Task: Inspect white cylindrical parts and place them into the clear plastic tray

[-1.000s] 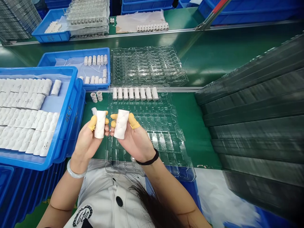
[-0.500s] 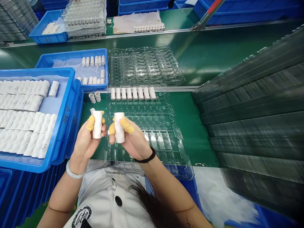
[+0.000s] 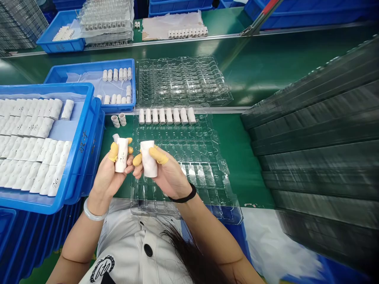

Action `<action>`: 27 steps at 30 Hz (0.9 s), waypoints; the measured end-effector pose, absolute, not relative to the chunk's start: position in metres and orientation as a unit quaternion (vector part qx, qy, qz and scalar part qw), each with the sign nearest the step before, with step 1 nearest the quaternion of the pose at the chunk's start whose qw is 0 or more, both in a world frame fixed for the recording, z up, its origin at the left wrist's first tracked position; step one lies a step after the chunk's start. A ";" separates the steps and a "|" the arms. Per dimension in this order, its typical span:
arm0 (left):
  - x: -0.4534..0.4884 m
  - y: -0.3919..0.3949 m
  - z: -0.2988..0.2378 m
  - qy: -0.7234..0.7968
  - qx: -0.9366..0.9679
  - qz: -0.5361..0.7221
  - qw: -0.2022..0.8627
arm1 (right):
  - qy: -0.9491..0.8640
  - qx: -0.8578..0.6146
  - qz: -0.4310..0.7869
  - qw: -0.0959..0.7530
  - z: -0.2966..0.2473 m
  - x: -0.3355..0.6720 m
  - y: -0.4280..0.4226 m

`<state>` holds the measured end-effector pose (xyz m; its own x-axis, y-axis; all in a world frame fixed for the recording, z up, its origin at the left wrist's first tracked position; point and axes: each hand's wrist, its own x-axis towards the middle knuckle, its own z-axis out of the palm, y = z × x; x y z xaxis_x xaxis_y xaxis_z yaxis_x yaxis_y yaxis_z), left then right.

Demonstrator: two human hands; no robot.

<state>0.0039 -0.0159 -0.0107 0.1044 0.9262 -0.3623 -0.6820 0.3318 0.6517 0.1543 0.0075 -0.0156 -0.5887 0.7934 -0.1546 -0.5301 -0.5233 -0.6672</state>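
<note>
My left hand (image 3: 111,169), with yellow finger cots, is closed around a white wavy tube (image 3: 121,155) that shows dark handwriting. Beside it, my right hand (image 3: 167,171) grips another white wavy tube (image 3: 149,159), held upright between thumb and fingers; it also wears yellow cots. The two tubes are a small gap apart. Below and behind my right hand lies a clear plastic tray (image 3: 201,150), with a row of white tubes (image 3: 169,115) in its far slots. Two short white tubes (image 3: 119,120) stand on the green bench just beyond my left hand.
At left, a blue crate (image 3: 91,94) holds rows of white tubes. Behind it sits a second blue bin (image 3: 132,65) with short tubes. Clear trays (image 3: 183,79) lie at the far side of the bench. A tall stack of dark trays (image 3: 310,130) rises on the right.
The tube in my left hand has turned, so its handwriting now faces me. In my right hand the tube tilts slightly and has shifted a little.
</note>
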 end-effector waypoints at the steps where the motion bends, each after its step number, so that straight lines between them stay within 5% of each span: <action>1: 0.003 -0.016 -0.011 0.378 0.162 0.562 0.718 | -0.286 -0.232 0.839 0.401 -0.015 0.154 0.007; 27: 0.004 -0.015 -0.008 0.406 0.181 0.577 0.685 | -0.250 -0.245 0.851 0.392 -0.021 0.154 0.008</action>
